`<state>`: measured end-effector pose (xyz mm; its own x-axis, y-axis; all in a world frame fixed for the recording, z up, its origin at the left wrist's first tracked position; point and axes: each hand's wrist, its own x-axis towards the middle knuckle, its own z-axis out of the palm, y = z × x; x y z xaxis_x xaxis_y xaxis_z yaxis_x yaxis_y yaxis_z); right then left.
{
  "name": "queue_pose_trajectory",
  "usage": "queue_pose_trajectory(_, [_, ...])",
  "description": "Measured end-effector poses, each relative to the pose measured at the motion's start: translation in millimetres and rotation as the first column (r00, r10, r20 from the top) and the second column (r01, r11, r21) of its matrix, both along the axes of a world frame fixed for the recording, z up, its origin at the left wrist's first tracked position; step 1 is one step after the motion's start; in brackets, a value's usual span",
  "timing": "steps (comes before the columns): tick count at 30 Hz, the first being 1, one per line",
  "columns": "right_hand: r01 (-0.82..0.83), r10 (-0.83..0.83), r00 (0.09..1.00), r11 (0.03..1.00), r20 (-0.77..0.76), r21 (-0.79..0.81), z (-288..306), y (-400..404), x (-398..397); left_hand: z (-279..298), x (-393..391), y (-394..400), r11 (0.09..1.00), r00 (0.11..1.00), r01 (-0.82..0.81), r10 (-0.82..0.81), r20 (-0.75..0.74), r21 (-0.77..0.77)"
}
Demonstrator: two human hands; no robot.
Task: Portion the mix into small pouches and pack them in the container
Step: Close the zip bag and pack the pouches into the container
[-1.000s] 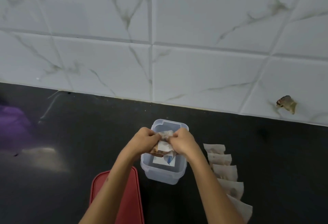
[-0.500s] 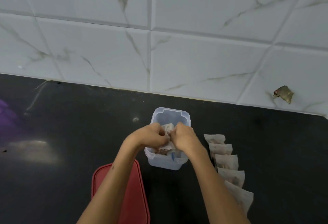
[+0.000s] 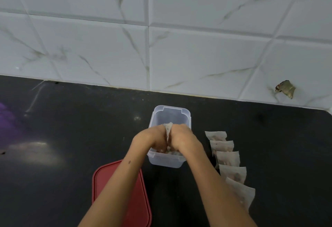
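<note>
Black counter (image 3: 71,154): both hands (image 3: 150,139) press pouches (image 3: 168,133) into container (image 3: 170,117).

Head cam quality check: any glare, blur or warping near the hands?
Head view: soft glare patch on the black counter at left; tile lines bow from the wide lens; left hand and right hand slightly soft over the clear container; pouches legible.
</note>
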<state>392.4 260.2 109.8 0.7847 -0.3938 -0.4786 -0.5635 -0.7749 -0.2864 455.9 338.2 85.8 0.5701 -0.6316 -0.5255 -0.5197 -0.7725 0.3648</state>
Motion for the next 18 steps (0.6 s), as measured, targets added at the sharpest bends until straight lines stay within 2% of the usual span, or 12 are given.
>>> queue_pose_trajectory(4, [0.030,-0.029,0.998,0.999,0.057,-0.017,-8,3,1,-7,-1,-6,1.000,1.000,-0.001,0.000,0.029,0.015])
queue_pose_trajectory(8, [-0.035,0.030,0.994,0.999,0.100,0.042,-5,1,-12,-6,-2,-3,1.000,0.999,0.017,-0.017,0.038,0.022])
queue_pose_trajectory(14, [-0.039,0.038,0.995,0.999,0.089,0.010,-6,3,-11,-5,-3,-7,0.997,0.997,0.044,-0.049,0.060,0.069])
queue_pose_trajectory(18, [-0.028,0.028,0.992,1.000,0.127,-0.002,-13,6,-8,-5,0,-11,0.996,1.000,0.018,-0.019,0.011,0.086])
